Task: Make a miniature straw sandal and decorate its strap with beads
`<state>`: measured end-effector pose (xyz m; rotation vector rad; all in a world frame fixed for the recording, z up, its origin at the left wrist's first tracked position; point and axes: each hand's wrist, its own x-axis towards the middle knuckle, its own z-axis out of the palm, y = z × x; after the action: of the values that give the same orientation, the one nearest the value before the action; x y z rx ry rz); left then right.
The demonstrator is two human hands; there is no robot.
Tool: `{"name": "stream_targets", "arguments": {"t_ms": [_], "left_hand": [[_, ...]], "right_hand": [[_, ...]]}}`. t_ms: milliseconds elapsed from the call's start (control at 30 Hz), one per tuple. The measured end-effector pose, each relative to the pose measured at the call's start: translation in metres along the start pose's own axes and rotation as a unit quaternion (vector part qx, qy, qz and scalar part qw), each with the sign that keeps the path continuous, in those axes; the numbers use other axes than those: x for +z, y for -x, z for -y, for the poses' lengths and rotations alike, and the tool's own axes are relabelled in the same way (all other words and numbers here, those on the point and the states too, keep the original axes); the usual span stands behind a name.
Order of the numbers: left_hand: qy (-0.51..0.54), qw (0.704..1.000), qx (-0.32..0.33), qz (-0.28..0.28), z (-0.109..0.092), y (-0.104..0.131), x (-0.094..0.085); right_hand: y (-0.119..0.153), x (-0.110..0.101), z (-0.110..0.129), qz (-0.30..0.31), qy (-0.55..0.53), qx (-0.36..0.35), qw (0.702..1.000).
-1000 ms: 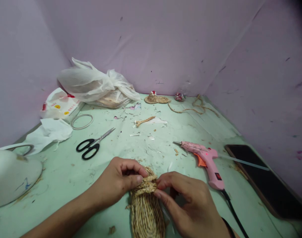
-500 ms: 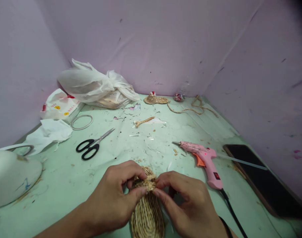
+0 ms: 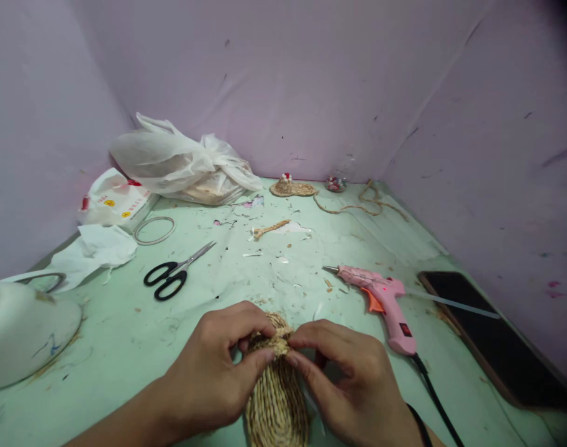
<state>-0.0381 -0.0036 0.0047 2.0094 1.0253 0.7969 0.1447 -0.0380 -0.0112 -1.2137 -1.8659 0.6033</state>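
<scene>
A woven straw sole of coiled cord lies upright in the picture at the bottom centre, running toward me. Across its upper part sits a pale braided strap. My left hand pinches the strap's left side between thumb and fingers. On the other side, my right hand has thumb and forefinger closed on the strap's right end. The fingertips of both hands almost meet over the sole. A dark band circles my right wrist.
Black-handled scissors lie at left, near a white bowl and a metal ring. A pink glue gun and a phone are at right. Behind are a plastic bag, a small straw slipper and twine.
The fingertips of my right hand have shifted slightly left on the strap. My left hand keeps its pinch in nearly the same place.
</scene>
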Motion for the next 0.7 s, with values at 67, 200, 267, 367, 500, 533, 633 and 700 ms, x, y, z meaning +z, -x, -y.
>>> {"name": "stream_targets", "arguments": {"t_ms": [67, 200, 267, 367, 500, 533, 633, 700], "left_hand": [[-0.001, 1.0, 0.002, -0.002, 0.0, 0.0, 0.0], [0.001, 1.0, -0.001, -0.001, 0.0, 0.0, 0.0], [0.004, 1.0, -0.002, 0.002, 0.0, 0.0, 0.0], [0.006, 1.0, -0.002, 0.003, 0.001, 0.0, 0.0], [0.005, 1.0, -0.006, 0.007, 0.001, -0.001, 0.0], [0.006, 1.0, -0.006, 0.008, 0.001, -0.001, 0.0], [0.012, 1.0, 0.0, 0.0, 0.0, -0.001, 0.0], [0.01, 1.0, -0.005, -0.006, 0.0, -0.001, -0.001]], "right_hand": [[0.0, 0.0, -0.001, -0.004, -0.003, -0.003, 1.0], [0.0, 0.001, -0.001, -0.017, -0.006, 0.001, 1.0], [0.0, 0.001, -0.002, -0.026, -0.011, 0.005, 1.0], [-0.001, 0.0, -0.002, -0.023, -0.021, 0.011, 0.999], [-0.001, 0.0, -0.004, -0.01, -0.036, 0.008, 0.999], [-0.001, 0.0, -0.005, -0.007, -0.043, 0.006, 0.999], [-0.002, 0.001, -0.009, 0.015, -0.069, 0.011, 0.997], [-0.002, 0.002, -0.012, 0.034, -0.084, 0.018, 0.996]]}}
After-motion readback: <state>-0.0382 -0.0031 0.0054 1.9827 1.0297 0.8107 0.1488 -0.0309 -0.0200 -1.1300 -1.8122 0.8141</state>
